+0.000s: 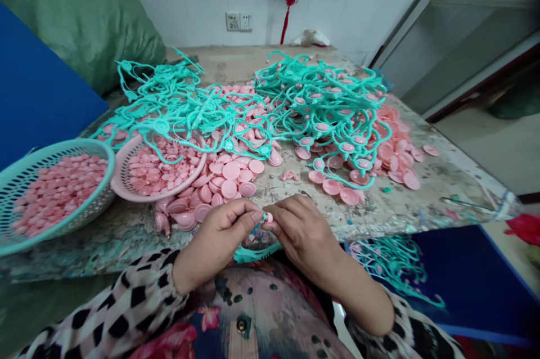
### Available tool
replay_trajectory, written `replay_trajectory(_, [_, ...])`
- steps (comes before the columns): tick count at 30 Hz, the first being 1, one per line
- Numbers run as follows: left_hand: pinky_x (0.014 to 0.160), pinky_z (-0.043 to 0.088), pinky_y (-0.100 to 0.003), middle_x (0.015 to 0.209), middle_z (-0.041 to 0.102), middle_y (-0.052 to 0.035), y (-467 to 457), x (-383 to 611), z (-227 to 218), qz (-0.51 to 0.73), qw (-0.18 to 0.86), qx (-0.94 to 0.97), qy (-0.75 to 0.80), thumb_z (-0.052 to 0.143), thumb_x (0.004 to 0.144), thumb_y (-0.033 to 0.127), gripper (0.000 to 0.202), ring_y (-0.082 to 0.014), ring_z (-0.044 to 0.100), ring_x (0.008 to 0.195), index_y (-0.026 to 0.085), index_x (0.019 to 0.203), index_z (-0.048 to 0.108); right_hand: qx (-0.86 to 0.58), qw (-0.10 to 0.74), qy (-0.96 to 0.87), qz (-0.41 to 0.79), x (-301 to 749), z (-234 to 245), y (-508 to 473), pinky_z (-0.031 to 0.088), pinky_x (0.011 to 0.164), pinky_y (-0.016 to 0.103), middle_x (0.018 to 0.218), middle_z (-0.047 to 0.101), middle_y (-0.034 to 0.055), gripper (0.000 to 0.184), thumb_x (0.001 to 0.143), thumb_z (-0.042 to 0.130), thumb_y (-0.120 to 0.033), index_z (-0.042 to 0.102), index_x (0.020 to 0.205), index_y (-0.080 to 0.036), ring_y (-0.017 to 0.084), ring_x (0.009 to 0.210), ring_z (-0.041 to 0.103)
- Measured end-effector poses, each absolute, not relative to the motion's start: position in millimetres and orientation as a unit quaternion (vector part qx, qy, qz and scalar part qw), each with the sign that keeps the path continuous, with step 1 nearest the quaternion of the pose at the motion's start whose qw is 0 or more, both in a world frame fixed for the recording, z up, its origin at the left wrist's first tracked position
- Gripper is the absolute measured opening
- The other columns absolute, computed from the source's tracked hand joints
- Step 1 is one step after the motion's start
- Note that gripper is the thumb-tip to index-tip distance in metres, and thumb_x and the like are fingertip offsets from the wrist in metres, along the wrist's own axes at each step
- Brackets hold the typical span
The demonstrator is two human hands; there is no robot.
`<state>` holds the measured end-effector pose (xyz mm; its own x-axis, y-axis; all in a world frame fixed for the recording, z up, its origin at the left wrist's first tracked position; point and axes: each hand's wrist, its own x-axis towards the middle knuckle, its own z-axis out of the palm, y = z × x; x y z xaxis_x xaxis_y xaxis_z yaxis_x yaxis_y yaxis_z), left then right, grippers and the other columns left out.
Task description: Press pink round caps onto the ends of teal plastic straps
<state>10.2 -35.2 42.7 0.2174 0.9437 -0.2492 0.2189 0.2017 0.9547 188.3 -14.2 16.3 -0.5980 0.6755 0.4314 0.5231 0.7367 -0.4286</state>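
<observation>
My left hand [223, 238] and my right hand [306, 235] meet at the front edge of the table. Between thumb and fingers, my left hand pinches one end of a teal plastic strap [256, 254], whose loop hangs below the hands. A small pink plastic piece [268, 217] sits at that end, gripped by my right fingertips. The fingers partly hide how the two parts join. Beyond the hands lie pink round discs [230, 172]. A heap of teal straps with pink ovals [320, 94] is farther back on the right, and more teal straps [181, 108] are heaped on the left.
Small pink pieces fill a teal basket [110, 165] and a pink basket [118, 182] on the left. Pink dish shapes [390, 145] lie at right. Below the table edge, a blue bin [459, 286] contains teal straps. A green sack [80, 16] stands behind left.
</observation>
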Motion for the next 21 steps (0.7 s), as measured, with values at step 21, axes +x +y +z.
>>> replay_trajectory(21, [0.059, 0.039, -0.026, 0.056, 0.045, 0.0031, -44.6, 6.9, 32.9, 0.315, 0.524, 0.581, 0.536, 0.034, 0.095, 0.041, 0.04, -0.0126, 0.048, 0.057, 0.02, 0.064, 0.044, -0.355, 0.278, -0.878, 0.158, 179.4, 14.8, -26.8, 0.036, 0.071, 0.036, 0.076, 0.053, 0.007, 0.028, 0.096, 0.032, -0.024, 0.056, 0.082, -0.015, 0.021, 0.075, 0.044])
